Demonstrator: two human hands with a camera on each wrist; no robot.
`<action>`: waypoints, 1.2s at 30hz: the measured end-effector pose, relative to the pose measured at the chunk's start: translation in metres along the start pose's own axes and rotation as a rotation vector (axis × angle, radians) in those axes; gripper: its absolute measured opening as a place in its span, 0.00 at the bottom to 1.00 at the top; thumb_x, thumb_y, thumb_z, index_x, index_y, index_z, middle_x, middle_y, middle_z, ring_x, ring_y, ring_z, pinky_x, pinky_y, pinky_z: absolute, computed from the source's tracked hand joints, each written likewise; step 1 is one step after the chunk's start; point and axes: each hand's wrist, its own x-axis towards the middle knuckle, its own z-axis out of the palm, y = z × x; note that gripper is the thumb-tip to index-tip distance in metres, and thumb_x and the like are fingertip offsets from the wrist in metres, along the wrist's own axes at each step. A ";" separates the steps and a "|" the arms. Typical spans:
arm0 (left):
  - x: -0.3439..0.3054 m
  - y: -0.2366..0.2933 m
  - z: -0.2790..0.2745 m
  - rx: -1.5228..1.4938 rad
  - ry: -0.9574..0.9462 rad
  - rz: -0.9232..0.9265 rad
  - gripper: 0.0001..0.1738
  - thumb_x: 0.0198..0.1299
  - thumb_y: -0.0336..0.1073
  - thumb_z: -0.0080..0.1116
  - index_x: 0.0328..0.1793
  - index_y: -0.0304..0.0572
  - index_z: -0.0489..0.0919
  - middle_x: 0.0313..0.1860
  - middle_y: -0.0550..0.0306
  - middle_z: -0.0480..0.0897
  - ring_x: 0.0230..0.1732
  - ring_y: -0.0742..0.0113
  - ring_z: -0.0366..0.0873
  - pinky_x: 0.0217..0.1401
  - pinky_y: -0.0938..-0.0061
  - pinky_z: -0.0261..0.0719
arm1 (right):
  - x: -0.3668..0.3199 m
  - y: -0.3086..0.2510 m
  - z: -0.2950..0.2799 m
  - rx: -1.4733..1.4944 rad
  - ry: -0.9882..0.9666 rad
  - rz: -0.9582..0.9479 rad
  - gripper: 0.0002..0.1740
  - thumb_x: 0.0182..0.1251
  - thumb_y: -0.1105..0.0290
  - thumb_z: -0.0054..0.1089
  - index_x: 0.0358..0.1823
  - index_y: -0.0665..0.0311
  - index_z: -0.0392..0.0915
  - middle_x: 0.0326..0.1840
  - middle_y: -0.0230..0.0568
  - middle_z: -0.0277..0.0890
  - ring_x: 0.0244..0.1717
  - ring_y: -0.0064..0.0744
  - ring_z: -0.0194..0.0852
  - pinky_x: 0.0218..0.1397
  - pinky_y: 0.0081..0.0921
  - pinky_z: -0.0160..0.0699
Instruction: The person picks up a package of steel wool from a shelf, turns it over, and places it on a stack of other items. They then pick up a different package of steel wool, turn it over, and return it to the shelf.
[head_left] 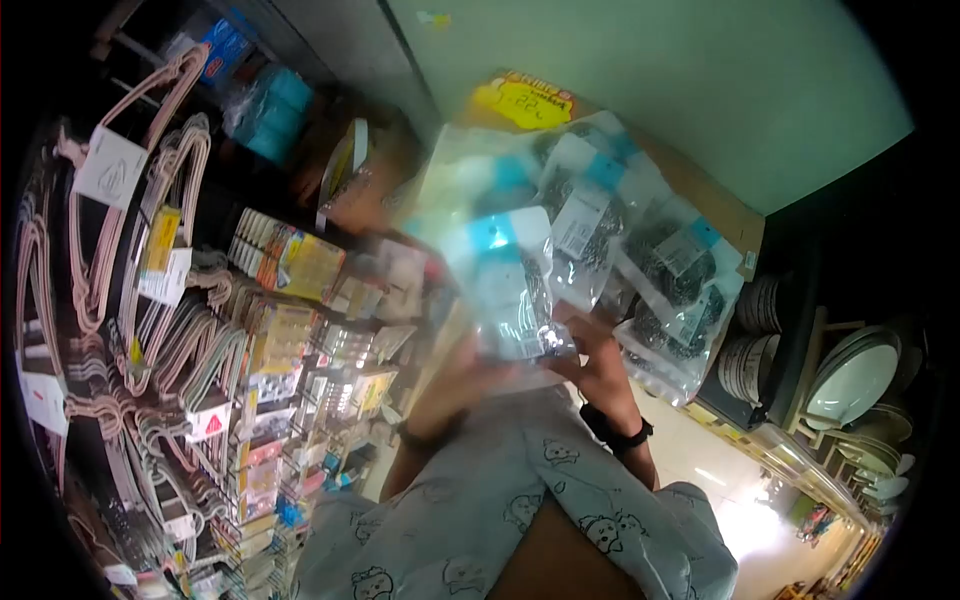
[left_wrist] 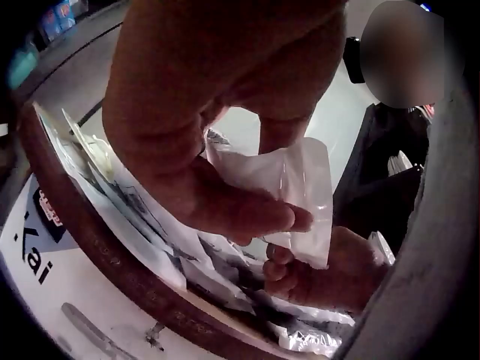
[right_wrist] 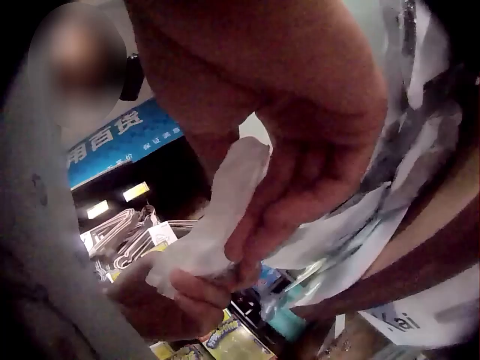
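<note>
A clear plastic packet (head_left: 505, 290) with a white and bright blue label is held up between both hands, low in front of the body. My left hand (head_left: 455, 385) grips its lower left edge, blurred in the head view. On the other side, my right hand (head_left: 600, 365) pinches the lower right corner. The left wrist view has the left thumb and fingers closed on the pale packet end (left_wrist: 304, 187). Fingers of the right hand (right_wrist: 292, 127) curl against the packet (right_wrist: 229, 206) in the right wrist view. Similar packets (head_left: 585, 215) with dark contents lie right behind it.
The packets lie in a cardboard box (head_left: 745, 235) with a yellow price sign (head_left: 525, 103). Hangers (head_left: 180, 180) and hanging goods (head_left: 290, 350) fill the left. Plates (head_left: 850, 385) stand in racks at right, above a tiled floor (head_left: 690, 450).
</note>
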 end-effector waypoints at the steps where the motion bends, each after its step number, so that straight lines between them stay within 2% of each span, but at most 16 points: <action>1: -0.004 -0.005 -0.004 0.096 0.010 0.050 0.49 0.59 0.30 0.75 0.84 0.41 0.59 0.73 0.57 0.74 0.72 0.65 0.72 0.73 0.66 0.72 | -0.005 0.000 0.006 0.055 0.003 0.030 0.33 0.55 0.78 0.80 0.64 0.71 0.77 0.35 0.25 0.66 0.35 0.21 0.59 0.39 0.24 0.66; 2: -0.006 -0.006 -0.007 0.192 0.022 0.112 0.49 0.59 0.30 0.75 0.84 0.41 0.60 0.73 0.57 0.74 0.71 0.65 0.72 0.74 0.66 0.72 | -0.007 0.002 0.012 0.102 0.005 0.050 0.33 0.54 0.78 0.80 0.63 0.71 0.77 0.34 0.24 0.62 0.34 0.20 0.56 0.38 0.24 0.63; 6: -0.038 -0.022 -0.016 0.318 0.113 0.200 0.49 0.57 0.23 0.71 0.85 0.40 0.59 0.73 0.56 0.74 0.73 0.64 0.70 0.75 0.66 0.70 | -0.019 0.001 0.033 0.085 -0.039 0.026 0.28 0.57 0.81 0.76 0.60 0.71 0.78 0.36 0.26 0.74 0.39 0.16 0.65 0.43 0.21 0.68; 10: -0.103 -0.035 -0.015 0.229 0.266 0.311 0.51 0.54 0.17 0.65 0.85 0.38 0.57 0.75 0.54 0.72 0.76 0.63 0.68 0.77 0.64 0.67 | -0.033 -0.001 0.062 0.235 -0.329 0.014 0.22 0.61 0.83 0.72 0.57 0.71 0.79 0.45 0.34 0.84 0.47 0.16 0.76 0.50 0.21 0.74; 12: -0.147 -0.047 -0.015 0.027 0.319 0.303 0.51 0.54 0.16 0.64 0.86 0.36 0.56 0.77 0.54 0.71 0.76 0.63 0.68 0.78 0.65 0.67 | -0.044 -0.016 0.089 0.248 -0.434 0.095 0.20 0.61 0.84 0.70 0.56 0.71 0.79 0.46 0.36 0.84 0.48 0.17 0.78 0.50 0.21 0.76; 13: -0.171 -0.054 -0.016 0.017 0.370 0.321 0.51 0.54 0.16 0.64 0.86 0.36 0.56 0.77 0.53 0.71 0.77 0.62 0.68 0.78 0.65 0.66 | -0.051 -0.023 0.105 0.252 -0.488 0.138 0.19 0.62 0.84 0.70 0.55 0.71 0.79 0.46 0.37 0.85 0.49 0.18 0.79 0.51 0.21 0.76; 18: -0.306 -0.124 -0.030 0.003 0.678 0.371 0.52 0.56 0.17 0.66 0.87 0.36 0.55 0.77 0.50 0.71 0.77 0.62 0.68 0.79 0.65 0.66 | -0.102 -0.053 0.211 0.237 -0.823 0.049 0.18 0.63 0.83 0.70 0.54 0.71 0.77 0.47 0.38 0.84 0.48 0.19 0.80 0.49 0.20 0.78; 20: -0.376 -0.137 -0.021 -0.078 0.827 0.317 0.51 0.57 0.19 0.67 0.86 0.34 0.55 0.76 0.49 0.72 0.77 0.62 0.69 0.79 0.65 0.67 | -0.136 -0.072 0.261 0.216 -0.955 0.042 0.20 0.63 0.82 0.70 0.56 0.71 0.76 0.47 0.38 0.85 0.48 0.19 0.81 0.49 0.20 0.78; 23: -0.465 -0.173 -0.019 -0.038 1.061 0.258 0.48 0.60 0.23 0.69 0.85 0.33 0.56 0.74 0.49 0.74 0.75 0.62 0.71 0.78 0.65 0.68 | -0.191 -0.083 0.336 0.100 -1.139 -0.122 0.22 0.65 0.80 0.69 0.60 0.70 0.75 0.48 0.38 0.85 0.49 0.20 0.81 0.50 0.20 0.78; 24: -0.492 -0.189 -0.014 -0.012 1.142 0.218 0.47 0.62 0.24 0.69 0.85 0.32 0.57 0.73 0.49 0.75 0.75 0.62 0.71 0.78 0.65 0.69 | -0.208 -0.091 0.359 0.056 -1.205 -0.115 0.23 0.66 0.78 0.69 0.61 0.70 0.75 0.46 0.36 0.86 0.47 0.19 0.81 0.49 0.19 0.77; 27: -0.561 -0.232 0.006 -0.304 1.303 0.282 0.44 0.66 0.27 0.68 0.84 0.31 0.58 0.72 0.49 0.76 0.73 0.61 0.73 0.77 0.66 0.69 | -0.260 -0.144 0.413 -0.149 -1.407 -0.167 0.21 0.67 0.76 0.70 0.60 0.70 0.76 0.44 0.36 0.86 0.47 0.17 0.80 0.49 0.20 0.77; 28: -0.575 -0.258 0.011 -0.383 1.378 0.348 0.43 0.68 0.28 0.66 0.85 0.31 0.57 0.75 0.49 0.73 0.74 0.62 0.72 0.77 0.66 0.69 | -0.279 -0.158 0.429 -0.028 -1.447 -0.135 0.21 0.66 0.73 0.72 0.58 0.69 0.77 0.40 0.36 0.85 0.44 0.17 0.79 0.48 0.21 0.76; 31: -0.618 -0.277 0.029 -0.514 1.587 0.488 0.44 0.68 0.26 0.65 0.86 0.31 0.55 0.77 0.49 0.70 0.76 0.63 0.69 0.79 0.65 0.66 | -0.316 -0.174 0.482 -0.126 -1.615 -0.254 0.22 0.64 0.68 0.74 0.56 0.69 0.78 0.37 0.33 0.82 0.39 0.18 0.75 0.46 0.23 0.75; 32: -0.635 -0.284 0.031 -0.595 1.587 0.491 0.46 0.67 0.25 0.65 0.87 0.32 0.52 0.79 0.49 0.68 0.78 0.63 0.65 0.81 0.65 0.63 | -0.330 -0.189 0.500 -0.165 -1.679 -0.221 0.24 0.63 0.65 0.76 0.54 0.69 0.78 0.35 0.32 0.77 0.35 0.20 0.70 0.43 0.23 0.72; 35: -0.678 -0.307 0.032 -0.629 1.753 0.461 0.47 0.66 0.25 0.66 0.87 0.32 0.52 0.79 0.50 0.68 0.79 0.63 0.64 0.82 0.64 0.61 | -0.361 -0.182 0.568 -0.225 -1.754 -0.664 0.25 0.62 0.63 0.77 0.53 0.69 0.77 0.36 0.31 0.73 0.36 0.22 0.66 0.41 0.25 0.71; 36: -0.691 -0.311 0.029 -0.645 1.803 0.514 0.47 0.65 0.25 0.66 0.87 0.32 0.53 0.79 0.50 0.69 0.79 0.63 0.64 0.82 0.64 0.61 | -0.371 -0.190 0.589 -0.237 -1.803 -0.684 0.25 0.62 0.63 0.77 0.54 0.69 0.77 0.38 0.32 0.75 0.37 0.23 0.69 0.42 0.25 0.72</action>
